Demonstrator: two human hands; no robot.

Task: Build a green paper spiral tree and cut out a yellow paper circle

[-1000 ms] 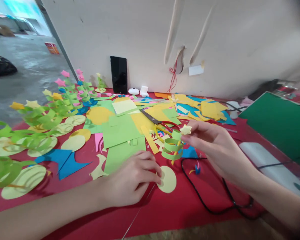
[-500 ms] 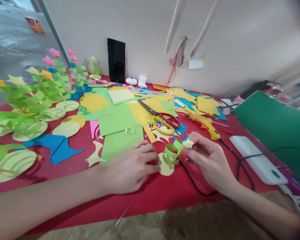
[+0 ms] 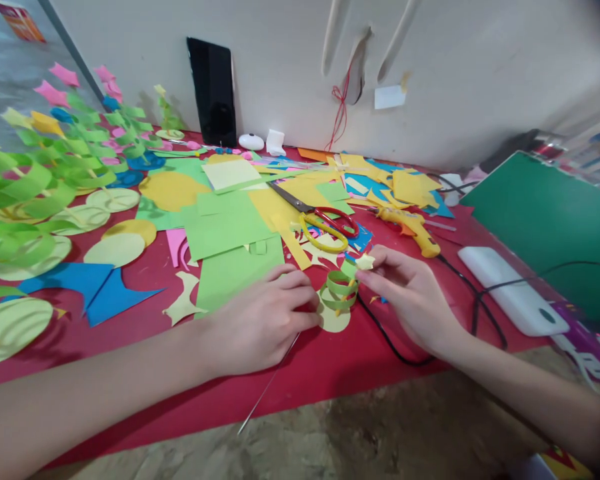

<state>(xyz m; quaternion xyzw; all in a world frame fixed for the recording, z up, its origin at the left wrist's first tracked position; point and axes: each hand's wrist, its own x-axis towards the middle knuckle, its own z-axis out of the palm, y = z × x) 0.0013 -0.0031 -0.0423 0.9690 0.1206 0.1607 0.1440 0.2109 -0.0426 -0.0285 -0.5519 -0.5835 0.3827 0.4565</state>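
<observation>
A small paper tree stands before me: a curled green paper strip [image 3: 339, 291] on a pale yellow paper disc [image 3: 335, 321]. My left hand [image 3: 275, 319] is closed at the disc's left edge, pinching it between thumb and fingers. My right hand [image 3: 414, 293] pinches a small pale yellow paper star [image 3: 365, 262] at the top of the curl. From beneath my left hand a thin metal rod [image 3: 265, 395] sticks out toward the table's front edge. Past the curl lie scissors [image 3: 325, 230] with one red and one yellow handle.
A yellow glue gun [image 3: 411, 230] lies right of the scissors, its black cord running past my right hand. Finished paper trees [image 3: 55, 167] crowd the left. Green paper sheets [image 3: 230, 227] cover the middle. A white power bank [image 3: 513, 290] and a green board [image 3: 550, 233] are at right.
My view has shifted, so most things sit a little higher and farther left. The star now sits closer above the green curl; both hands keep their grips.
</observation>
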